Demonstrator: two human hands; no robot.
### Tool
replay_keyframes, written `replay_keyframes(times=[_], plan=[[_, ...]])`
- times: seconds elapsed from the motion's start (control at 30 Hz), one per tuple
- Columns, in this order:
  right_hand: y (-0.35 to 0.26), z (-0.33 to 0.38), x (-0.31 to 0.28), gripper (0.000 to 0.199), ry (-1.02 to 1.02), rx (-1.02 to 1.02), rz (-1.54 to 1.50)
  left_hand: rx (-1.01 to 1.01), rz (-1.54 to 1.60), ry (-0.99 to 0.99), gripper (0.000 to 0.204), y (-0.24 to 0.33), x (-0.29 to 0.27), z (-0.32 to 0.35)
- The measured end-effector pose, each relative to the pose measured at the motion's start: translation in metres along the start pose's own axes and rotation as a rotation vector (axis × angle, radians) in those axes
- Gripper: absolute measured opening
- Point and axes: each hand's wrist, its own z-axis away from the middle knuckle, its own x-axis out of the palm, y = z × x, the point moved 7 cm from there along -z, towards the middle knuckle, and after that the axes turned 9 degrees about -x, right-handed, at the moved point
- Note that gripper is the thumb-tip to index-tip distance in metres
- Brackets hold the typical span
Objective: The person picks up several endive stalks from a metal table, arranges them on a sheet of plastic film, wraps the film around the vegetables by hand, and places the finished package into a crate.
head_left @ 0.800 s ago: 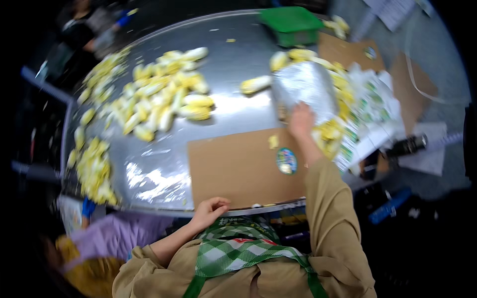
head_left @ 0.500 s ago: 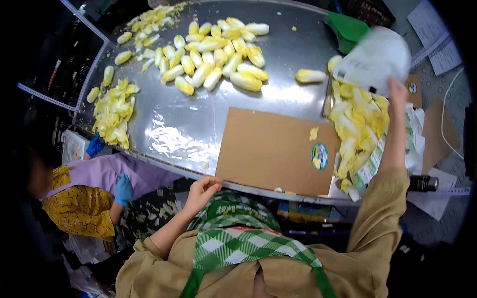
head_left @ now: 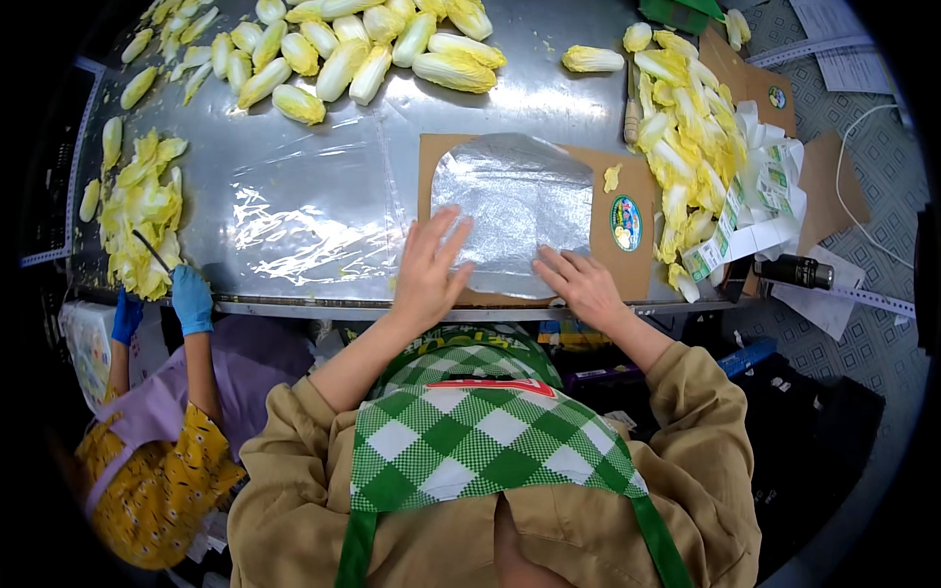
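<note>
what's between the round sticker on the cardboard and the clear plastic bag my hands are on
In the head view, one small loose yellow cabbage leaf scrap lies on the bare cardboard sheet between the clear plastic bag and the round sticker; nothing else.

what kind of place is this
Likely a vegetable packing station: heaps of cabbages on a steel table, a plastic bag flattened on cardboard, and a label stack.

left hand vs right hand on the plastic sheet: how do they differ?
The left hand lies flat, fingers spread, half on the clear plastic sheet; the right hand touches only its lower right edge. The left forearm is bare; the right wears a tan sleeve. Both hands are bare, palm down over the cardboard.
</note>
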Motion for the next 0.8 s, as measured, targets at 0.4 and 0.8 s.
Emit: replay_keyframes(times=[0.4,0.8], plan=[[0.019,-0.059,-0.053,0.045,-0.008,0.052,-0.531,0.103,-0.241,-0.457,0.070,-0.030,0.062,0.009],[0.159,-0.318,-0.026,0.060,0.236,0.289,0.088,0.014,-0.096,-0.375,0.047,-0.019,0.026,-0.024]])
